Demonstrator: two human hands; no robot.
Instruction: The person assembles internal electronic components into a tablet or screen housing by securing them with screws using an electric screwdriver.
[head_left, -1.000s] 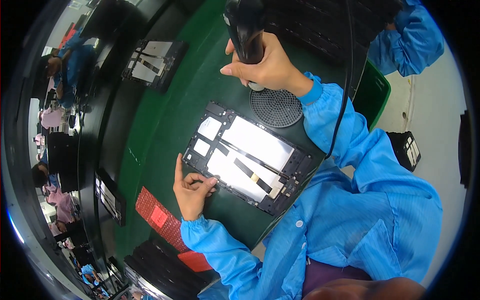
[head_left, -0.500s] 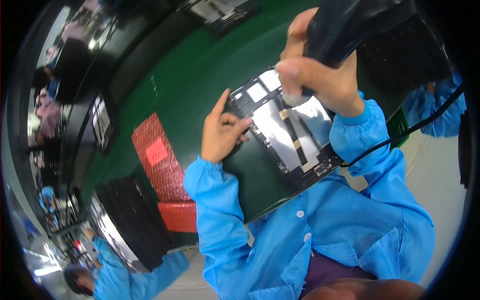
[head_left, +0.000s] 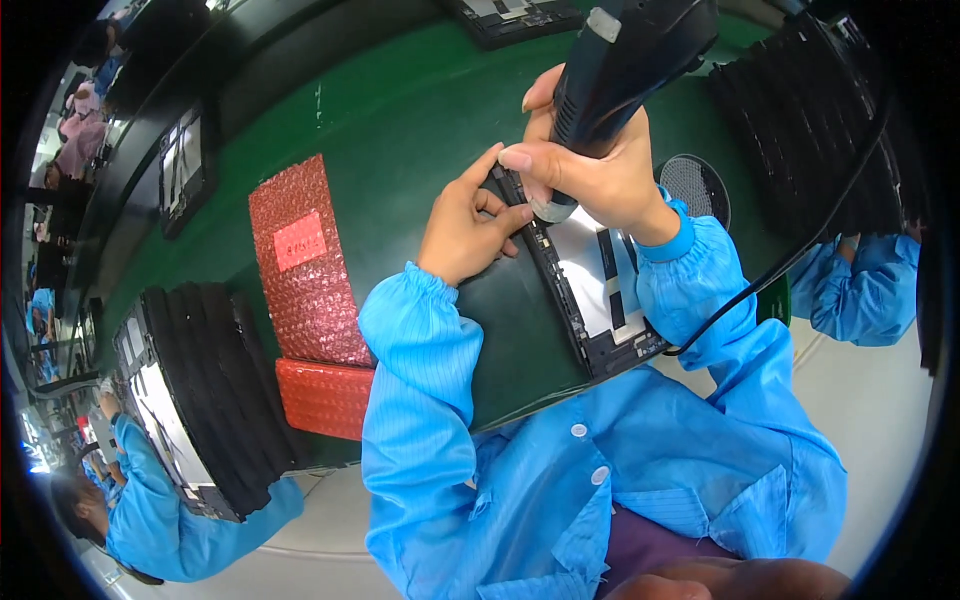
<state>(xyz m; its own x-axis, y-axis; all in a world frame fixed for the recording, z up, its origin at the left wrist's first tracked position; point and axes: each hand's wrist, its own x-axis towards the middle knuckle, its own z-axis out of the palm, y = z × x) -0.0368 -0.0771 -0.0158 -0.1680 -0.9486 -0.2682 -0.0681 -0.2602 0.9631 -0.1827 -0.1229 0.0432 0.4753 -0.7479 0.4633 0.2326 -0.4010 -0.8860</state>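
Tablet (head_left: 590, 290) lies on the green worktop (head_left: 400, 130), left hand (head_left: 468, 222) pressing it, right hand (head_left: 590, 170) wrapped tight around a black power tool (head_left: 625, 60).

bare hands (head_left: 470, 225) emerge from elastic-cuffed sleeves (head_left: 410, 380) — a bright blue, finely striped, white-buttoned smock.

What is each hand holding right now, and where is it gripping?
The right hand grips a black corded power tool around the lower end of its barrel, near the tip. The left hand holds nothing; its fingers rest on the edge of the opened tablet-like device.
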